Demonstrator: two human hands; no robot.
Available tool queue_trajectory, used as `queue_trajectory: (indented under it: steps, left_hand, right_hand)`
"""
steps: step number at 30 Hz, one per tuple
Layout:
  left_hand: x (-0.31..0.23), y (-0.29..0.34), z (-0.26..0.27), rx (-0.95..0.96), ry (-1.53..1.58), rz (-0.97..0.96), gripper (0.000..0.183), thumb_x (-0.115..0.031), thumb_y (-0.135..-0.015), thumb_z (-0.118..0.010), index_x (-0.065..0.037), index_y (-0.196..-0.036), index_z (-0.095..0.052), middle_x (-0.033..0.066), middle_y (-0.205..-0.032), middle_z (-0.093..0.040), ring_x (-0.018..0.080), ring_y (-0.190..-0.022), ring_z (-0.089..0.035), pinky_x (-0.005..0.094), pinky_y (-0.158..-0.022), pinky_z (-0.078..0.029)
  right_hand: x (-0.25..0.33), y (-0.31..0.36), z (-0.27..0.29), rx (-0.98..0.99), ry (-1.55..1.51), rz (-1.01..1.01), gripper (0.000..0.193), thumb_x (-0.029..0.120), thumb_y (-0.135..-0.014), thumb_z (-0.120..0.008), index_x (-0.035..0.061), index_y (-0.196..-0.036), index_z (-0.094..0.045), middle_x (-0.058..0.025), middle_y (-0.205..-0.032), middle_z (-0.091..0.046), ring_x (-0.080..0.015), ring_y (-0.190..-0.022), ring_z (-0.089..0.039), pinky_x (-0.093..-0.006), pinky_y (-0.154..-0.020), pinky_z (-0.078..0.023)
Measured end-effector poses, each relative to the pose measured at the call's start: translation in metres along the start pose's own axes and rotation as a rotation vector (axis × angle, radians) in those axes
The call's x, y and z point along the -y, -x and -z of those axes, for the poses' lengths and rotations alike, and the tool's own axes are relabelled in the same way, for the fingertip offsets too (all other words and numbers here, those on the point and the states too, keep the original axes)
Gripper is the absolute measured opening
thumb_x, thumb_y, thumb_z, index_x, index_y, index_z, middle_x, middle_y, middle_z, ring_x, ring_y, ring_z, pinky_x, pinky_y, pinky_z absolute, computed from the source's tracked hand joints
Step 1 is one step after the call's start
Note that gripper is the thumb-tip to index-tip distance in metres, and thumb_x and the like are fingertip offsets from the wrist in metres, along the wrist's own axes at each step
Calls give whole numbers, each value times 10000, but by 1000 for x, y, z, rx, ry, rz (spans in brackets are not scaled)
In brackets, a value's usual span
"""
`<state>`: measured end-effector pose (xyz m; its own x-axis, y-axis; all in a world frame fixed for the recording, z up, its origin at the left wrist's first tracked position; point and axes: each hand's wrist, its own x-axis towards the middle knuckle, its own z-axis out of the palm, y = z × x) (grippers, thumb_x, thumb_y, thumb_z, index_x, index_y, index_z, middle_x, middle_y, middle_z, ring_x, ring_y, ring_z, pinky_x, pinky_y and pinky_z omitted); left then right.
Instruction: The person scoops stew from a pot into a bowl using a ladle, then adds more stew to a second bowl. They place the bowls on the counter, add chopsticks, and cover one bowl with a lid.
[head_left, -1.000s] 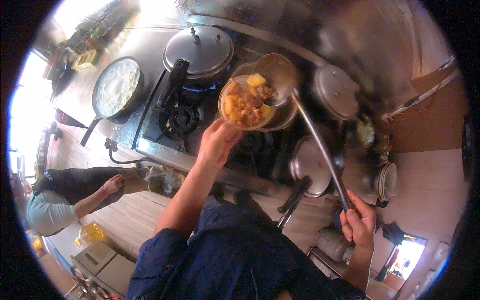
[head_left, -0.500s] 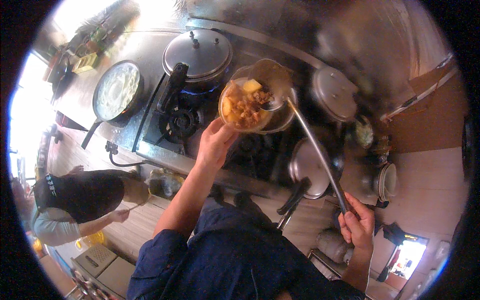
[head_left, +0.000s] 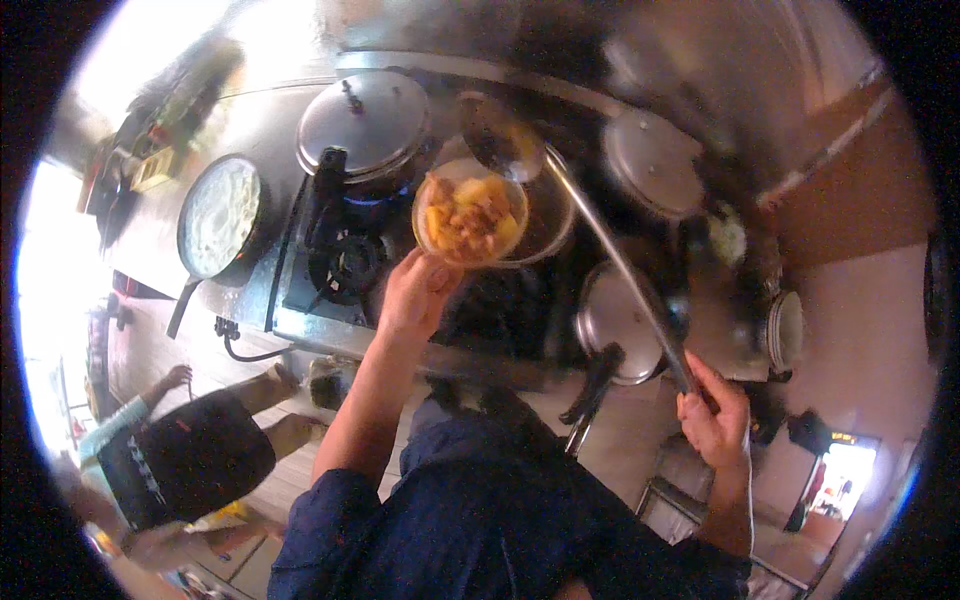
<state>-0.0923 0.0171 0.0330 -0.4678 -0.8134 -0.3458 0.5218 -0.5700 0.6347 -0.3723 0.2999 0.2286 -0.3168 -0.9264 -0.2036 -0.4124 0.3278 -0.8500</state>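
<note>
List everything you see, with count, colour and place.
bowl: one, translucent, centre
stew chunks: many, brown-yellow, in bowl
ladle: one, metallic, beside bowl
open pot: one, brownish, partly behind bowl
pressure cooker: one, silver, back left
lidded pan: one, silver, front right
metal lid: one, silver, back right
frying pan: one, dark, far left
gas stove: one, black, centre
stacked dishes: several, white, far right
co-worker: one, black apron, lower left
left hand: one, bare, holding bowl
right hand: one, bare, gripping ladle

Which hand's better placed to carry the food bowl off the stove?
Likely the left hand: it holds the bowl by its near side. The right hand is farther off, gripping the ladle by its handle.
</note>
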Motion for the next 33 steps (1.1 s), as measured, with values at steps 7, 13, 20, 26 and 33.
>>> queue_trajectory:
  steps: [7,13,20,26,33]
  left_hand:
    - [-20,11,26,-96,-75,-85,314,-179,-963,-603,-3,-1221,-581,108,-1171,-649,209,-1090,-625,378,-988,-490]
    - [-44,37,46,-323,-199,-122,376,-176,-957,-614,25,-1272,-575,113,-1185,-646,189,-1091,-613,323,-949,-493]
    - [-59,85,76,-328,-1666,-62,320,-180,-960,-621,64,-1167,-625,157,-1179,-672,250,-1060,-655,368,-923,-521]
    - [-34,102,113,-416,108,-11,484,-225,-961,-603,56,-1338,-487,190,-1339,-578,315,-1210,-593,459,-1076,-470]
    - [-28,104,110,-265,187,48,525,-271,-982,-580,44,-1387,-469,194,-1377,-564,319,-1246,-577,483,-1086,-460]
  right_hand:
    - [-25,-42,7,-39,-84,-226,495,142,-1003,-571,41,-1481,-487,-27,-770,-593,-51,-555,-478,-227,-498,-393]
    - [-81,-137,-17,-19,423,38,464,139,-966,-603,82,-1425,-561,-160,-870,-701,-273,-703,-659,-403,-691,-535]
    - [-101,-215,-36,88,564,175,449,131,-969,-587,82,-1414,-564,-195,-977,-714,-391,-739,-665,-471,-733,-537]
    - [-95,-221,-36,271,-171,-488,461,171,-1016,-554,142,-1474,-508,-36,-789,-608,-68,-492,-459,-233,-399,-341]
    - [-105,-169,-29,176,-716,-671,414,184,-1024,-545,108,-1429,-520,-60,-793,-605,-37,-442,-386,-187,-345,-244]
